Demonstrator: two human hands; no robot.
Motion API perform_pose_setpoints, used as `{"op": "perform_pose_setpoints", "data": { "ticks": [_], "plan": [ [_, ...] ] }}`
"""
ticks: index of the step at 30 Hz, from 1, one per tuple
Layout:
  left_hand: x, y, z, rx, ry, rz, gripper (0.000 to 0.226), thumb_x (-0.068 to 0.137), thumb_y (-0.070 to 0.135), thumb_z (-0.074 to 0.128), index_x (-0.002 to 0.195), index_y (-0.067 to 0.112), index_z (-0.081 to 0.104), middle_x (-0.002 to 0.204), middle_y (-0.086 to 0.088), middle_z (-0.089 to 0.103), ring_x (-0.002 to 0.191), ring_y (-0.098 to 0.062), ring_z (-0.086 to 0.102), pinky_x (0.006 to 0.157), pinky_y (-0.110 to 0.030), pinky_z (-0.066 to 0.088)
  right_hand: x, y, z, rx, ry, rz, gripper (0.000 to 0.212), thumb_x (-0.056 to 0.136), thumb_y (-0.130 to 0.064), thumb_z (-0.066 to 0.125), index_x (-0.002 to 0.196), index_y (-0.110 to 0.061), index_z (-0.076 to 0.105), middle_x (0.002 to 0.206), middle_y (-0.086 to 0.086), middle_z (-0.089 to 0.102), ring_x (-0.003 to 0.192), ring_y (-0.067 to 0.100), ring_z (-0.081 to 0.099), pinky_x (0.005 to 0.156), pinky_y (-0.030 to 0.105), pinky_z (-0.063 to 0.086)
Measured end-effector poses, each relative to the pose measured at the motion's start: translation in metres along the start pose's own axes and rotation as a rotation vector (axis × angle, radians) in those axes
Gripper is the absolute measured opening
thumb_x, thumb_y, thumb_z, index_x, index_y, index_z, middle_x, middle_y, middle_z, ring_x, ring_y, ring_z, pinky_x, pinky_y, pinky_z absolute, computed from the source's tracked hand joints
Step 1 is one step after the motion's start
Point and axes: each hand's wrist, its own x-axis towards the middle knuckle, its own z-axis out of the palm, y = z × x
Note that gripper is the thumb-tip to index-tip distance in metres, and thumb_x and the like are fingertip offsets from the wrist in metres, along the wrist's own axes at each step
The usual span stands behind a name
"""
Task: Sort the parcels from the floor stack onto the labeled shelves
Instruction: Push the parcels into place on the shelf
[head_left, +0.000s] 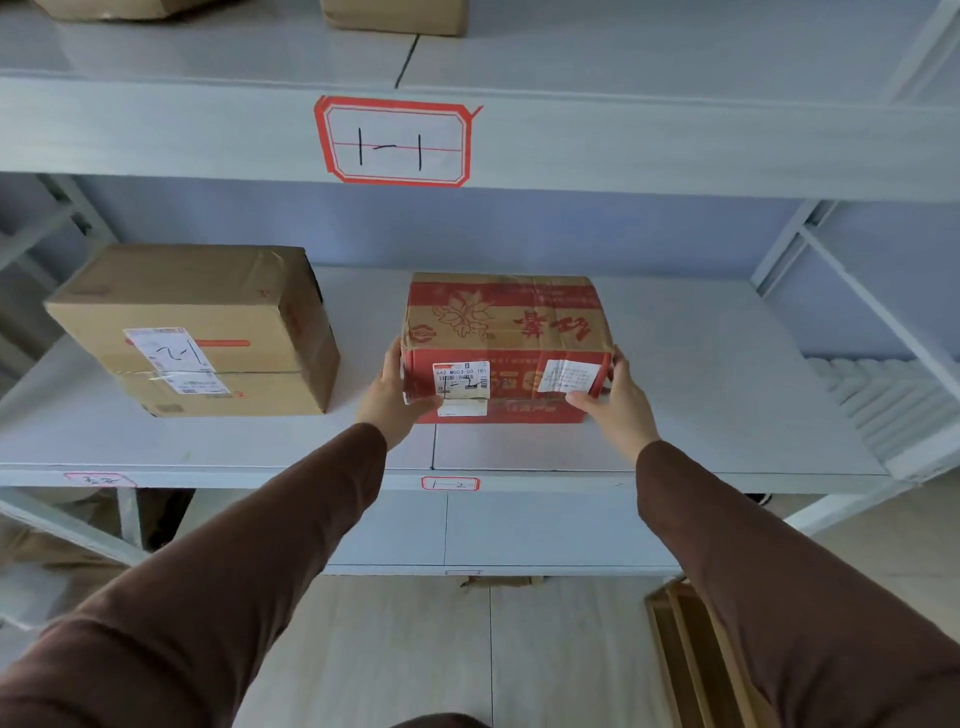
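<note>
A red and brown printed parcel (504, 332) sits on the middle shelf (701, 415), whose front edge carries a small label reading 1-2 (450, 484). My left hand (395, 395) holds its left front corner, thumb across the front face. On the parcel's right front corner my right hand (615, 400) grips, thumb on the front by a white sticker. Both fingers wrap round the sides, out of sight. A large label reading 1-1 (396, 141) marks the shelf above.
A plain brown parcel (197, 327) with a hand-marked label stands on the same shelf to the left. Two more brown boxes (395, 15) sit on the top shelf. A flat cardboard piece (685, 649) lies on the floor at lower right. White foam sheeting (883, 400) rests at the shelf's right end.
</note>
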Motion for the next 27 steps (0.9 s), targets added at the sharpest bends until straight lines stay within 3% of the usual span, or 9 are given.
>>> {"op": "perform_pose_setpoints", "data": {
  "ticks": [2, 4, 9, 22, 27],
  "plan": [
    [0.003, -0.003, 0.006, -0.006, 0.017, -0.019, 0.081, 0.088, 0.02, 0.075, 0.149, 0.023, 0.023, 0.126, -0.002, 0.064, 0.097, -0.018, 0.063, 0.091, -0.038, 0.058, 0.007, 0.004, 0.005, -0.019, 0.001, 0.0, 0.072, 0.088, -0.034, 0.079, 0.145, -0.022, 0.036, 0.138, 0.004, 0.063, 0.122, 0.028, 0.065, 0.101, 0.042, 0.055],
    [0.007, -0.007, 0.011, 0.013, 0.047, -0.009, 0.076, 0.089, 0.022, 0.074, 0.147, 0.02, 0.026, 0.125, -0.002, 0.064, 0.093, -0.018, 0.062, 0.082, -0.03, 0.055, 0.012, 0.005, 0.009, -0.025, 0.017, -0.004, 0.065, 0.089, -0.035, 0.077, 0.14, -0.02, 0.04, 0.136, 0.005, 0.064, 0.122, 0.029, 0.065, 0.1, 0.042, 0.055],
    [0.022, -0.008, 0.014, 0.048, 0.065, 0.003, 0.069, 0.091, 0.026, 0.071, 0.144, 0.021, 0.027, 0.126, -0.003, 0.065, 0.094, -0.02, 0.064, 0.08, -0.032, 0.054, 0.026, 0.002, 0.013, -0.012, 0.047, -0.014, 0.061, 0.091, -0.033, 0.076, 0.139, -0.018, 0.041, 0.137, 0.007, 0.063, 0.123, 0.029, 0.063, 0.101, 0.041, 0.053],
    [0.066, -0.014, 0.007, 0.107, 0.048, -0.013, 0.074, 0.09, 0.03, 0.072, 0.146, 0.027, 0.023, 0.126, -0.003, 0.067, 0.104, -0.029, 0.069, 0.089, -0.045, 0.059, 0.055, -0.008, 0.023, -0.022, 0.068, -0.005, 0.064, 0.092, -0.036, 0.074, 0.142, -0.019, 0.038, 0.14, 0.006, 0.062, 0.124, 0.031, 0.064, 0.102, 0.044, 0.055],
    [0.056, -0.02, 0.005, 0.086, 0.047, -0.017, 0.097, 0.094, 0.03, 0.069, 0.159, 0.029, -0.003, 0.148, -0.007, 0.052, 0.119, -0.031, 0.063, 0.102, -0.045, 0.05, 0.039, -0.004, 0.033, 0.09, 0.157, 0.04, 0.092, 0.089, -0.033, 0.078, 0.158, -0.02, 0.02, 0.153, 0.007, 0.05, 0.134, 0.03, 0.056, 0.109, 0.047, 0.047]
  ]
}}
